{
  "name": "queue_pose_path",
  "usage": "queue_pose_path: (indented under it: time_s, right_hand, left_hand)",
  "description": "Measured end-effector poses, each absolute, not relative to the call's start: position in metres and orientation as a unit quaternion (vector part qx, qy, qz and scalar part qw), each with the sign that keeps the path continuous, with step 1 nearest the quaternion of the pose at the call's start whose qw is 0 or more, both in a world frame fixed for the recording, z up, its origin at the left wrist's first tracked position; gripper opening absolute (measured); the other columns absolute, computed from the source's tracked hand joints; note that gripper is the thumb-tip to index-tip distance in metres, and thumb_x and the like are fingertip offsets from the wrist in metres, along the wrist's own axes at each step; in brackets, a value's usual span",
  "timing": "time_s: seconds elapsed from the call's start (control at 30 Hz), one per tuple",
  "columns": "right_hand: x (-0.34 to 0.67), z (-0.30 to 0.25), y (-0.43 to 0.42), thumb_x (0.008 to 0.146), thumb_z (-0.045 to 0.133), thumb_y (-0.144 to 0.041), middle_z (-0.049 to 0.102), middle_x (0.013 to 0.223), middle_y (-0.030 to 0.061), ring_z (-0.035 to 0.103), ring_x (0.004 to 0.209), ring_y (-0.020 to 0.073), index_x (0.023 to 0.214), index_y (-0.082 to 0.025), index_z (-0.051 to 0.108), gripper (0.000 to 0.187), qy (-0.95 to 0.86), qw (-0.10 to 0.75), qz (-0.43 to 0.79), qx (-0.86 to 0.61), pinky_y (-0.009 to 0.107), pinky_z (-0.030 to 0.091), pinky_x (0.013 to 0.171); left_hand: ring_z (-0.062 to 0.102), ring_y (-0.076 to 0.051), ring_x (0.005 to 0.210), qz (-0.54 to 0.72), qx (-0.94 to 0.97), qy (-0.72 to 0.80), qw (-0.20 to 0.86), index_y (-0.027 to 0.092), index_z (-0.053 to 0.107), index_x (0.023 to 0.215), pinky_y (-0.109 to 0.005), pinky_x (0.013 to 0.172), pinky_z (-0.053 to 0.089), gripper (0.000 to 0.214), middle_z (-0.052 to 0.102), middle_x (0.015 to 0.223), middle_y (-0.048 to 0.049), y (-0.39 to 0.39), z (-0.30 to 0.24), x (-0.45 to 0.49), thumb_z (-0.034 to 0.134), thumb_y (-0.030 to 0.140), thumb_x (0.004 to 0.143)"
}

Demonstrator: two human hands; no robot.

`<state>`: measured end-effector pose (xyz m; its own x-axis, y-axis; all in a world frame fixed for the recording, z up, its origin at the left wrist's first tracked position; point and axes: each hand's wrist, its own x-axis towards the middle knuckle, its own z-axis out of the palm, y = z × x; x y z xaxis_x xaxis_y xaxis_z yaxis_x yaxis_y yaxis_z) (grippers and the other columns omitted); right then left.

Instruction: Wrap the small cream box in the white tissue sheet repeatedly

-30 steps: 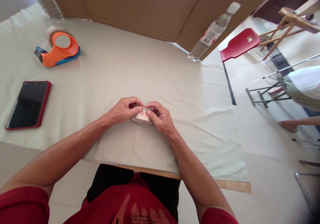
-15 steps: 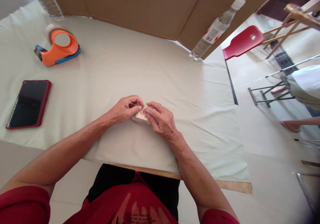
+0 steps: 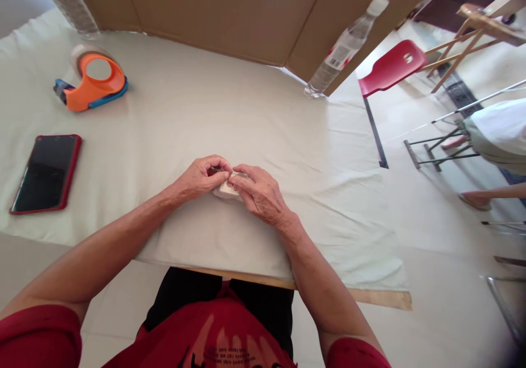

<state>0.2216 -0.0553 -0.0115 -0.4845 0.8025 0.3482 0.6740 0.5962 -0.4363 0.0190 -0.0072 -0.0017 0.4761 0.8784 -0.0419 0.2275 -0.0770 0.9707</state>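
Note:
A small whitish packet with red print [image 3: 227, 189] lies on the cloth near the table's front edge, partly covered by my fingers. My left hand [image 3: 207, 177] pinches at its far left edge with thumb and forefinger. From the right, my right hand [image 3: 259, 192] rests over the packet, its fingers bent and pressed at the same far edge. The fingertips of both hands nearly meet there. What exactly lies between them is too small to make out.
An orange tape dispenser [image 3: 96, 85] and a red-cased phone [image 3: 47, 173] lie on the left. A water bottle [image 3: 347, 47] stands at the back right against a brown cardboard panel [image 3: 213, 14]; another bottle [image 3: 76, 9] is at the back left. A seated person [image 3: 499, 132] is far right.
My fingertips have come slightly closer together at the packet's far edge. The whole view has shifted a little, so everything sits slightly further left.

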Motion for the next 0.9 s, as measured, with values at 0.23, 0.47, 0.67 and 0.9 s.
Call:
queue_pose_path:
  time_s: [0.23,0.47,0.67,0.9]
  right_hand:
    - [0.224,-0.019,-0.055,0.089,0.061,-0.047,0.054,0.14,0.013,0.049,0.133,0.0278,0.133,-0.028,0.054,0.049,-0.78,0.394,0.219,-0.434,0.05,0.041,0.111]
    - [0.218,-0.024,-0.052,0.087,0.063,-0.044,0.058,0.137,0.0125,0.053,0.126,0.0318,0.113,-0.027,0.067,0.032,-0.832,0.315,0.101,-0.446,0.052,0.041,0.104]
    - [0.219,-0.025,-0.052,0.087,0.063,-0.05,0.06,0.135,0.013,0.054,0.126,0.032,0.115,-0.026,0.065,0.037,-0.827,0.336,0.115,-0.436,0.051,0.04,0.105]
    - [0.233,-0.017,-0.055,0.085,0.051,-0.071,0.049,0.145,0.0142,0.051,0.131,0.0317,0.147,-0.029,0.037,0.076,-0.704,0.469,0.227,-0.484,0.052,0.043,0.104]
  left_hand:
    - [0.058,-0.013,0.077,0.323,0.7,0.41,0.487,0.018,0.067,0.082,-0.023,0.063,0.046,0.018,0.062,0.095,-0.0043,-0.008,-0.006,0.018,0.059,0.032,0.076]
    - [0.056,-0.013,0.074,0.335,0.689,0.43,0.477,0.018,0.064,0.079,-0.023,0.062,0.046,0.017,0.06,0.092,-0.0036,-0.009,-0.005,0.021,0.059,0.033,0.075]
    - [0.052,-0.011,0.067,0.324,0.689,0.437,0.478,0.018,0.066,0.082,-0.026,0.063,0.046,0.018,0.063,0.1,-0.0048,-0.01,-0.003,0.019,0.059,0.032,0.074]
    - [0.055,-0.027,0.121,0.369,0.661,0.422,0.499,0.018,0.069,0.112,-0.038,0.099,0.046,0.042,0.063,0.127,-0.0101,0.001,0.0,0.004,0.061,0.041,0.078]
